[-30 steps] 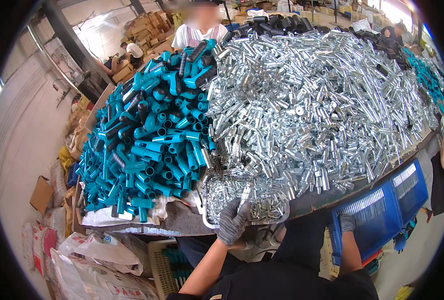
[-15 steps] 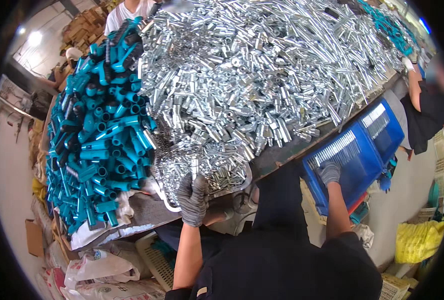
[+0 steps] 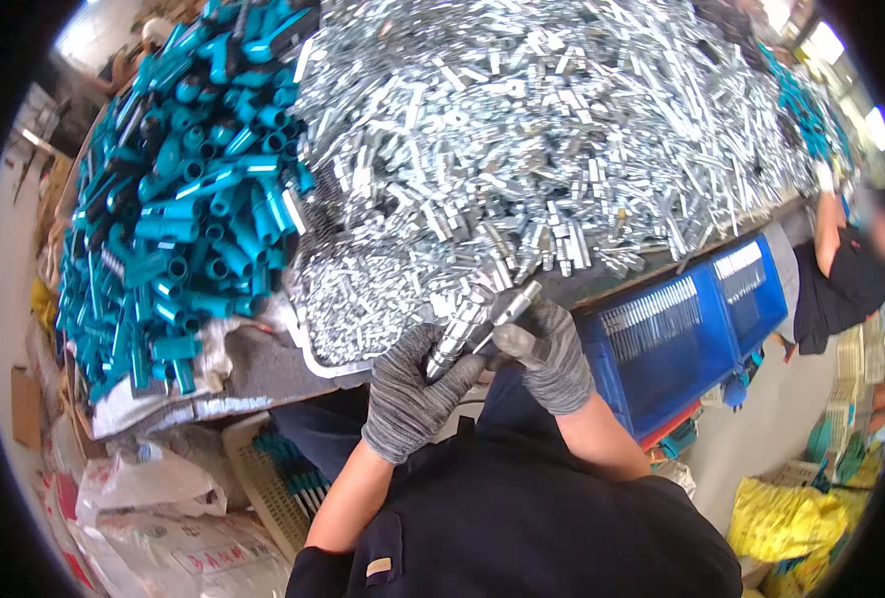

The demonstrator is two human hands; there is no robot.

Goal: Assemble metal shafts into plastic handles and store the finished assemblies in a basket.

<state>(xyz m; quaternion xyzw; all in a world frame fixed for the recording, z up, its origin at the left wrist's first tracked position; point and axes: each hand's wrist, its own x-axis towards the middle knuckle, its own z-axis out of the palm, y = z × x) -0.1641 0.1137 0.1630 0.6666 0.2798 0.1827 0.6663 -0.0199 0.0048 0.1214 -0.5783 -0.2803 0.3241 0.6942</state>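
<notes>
Head view shows both gloved hands meeting just below the table edge [image 3: 662,261]: the left hand [image 3: 409,394] is closed around a shiny metal fitting [image 3: 459,331], and the right hand [image 3: 552,354] pinches a thinner metal rod [image 3: 510,307] touching that fitting's top. Judging from this, one piece is in work, while the big heap of silver parts [image 3: 562,130] and the teal tubes [image 3: 183,199] wait. A blue crate [image 3: 682,339] stands just beside the right arm, and white sacks [image 3: 153,498] crowd the floor.

On the counter [image 3: 662,269], the plastic tubes [image 3: 178,214] lie left of the metal tubes [image 3: 562,130]. A tray [image 3: 308,344] sits before both. A crate [image 3: 682,334] stands to the right, under the counter edge.
</notes>
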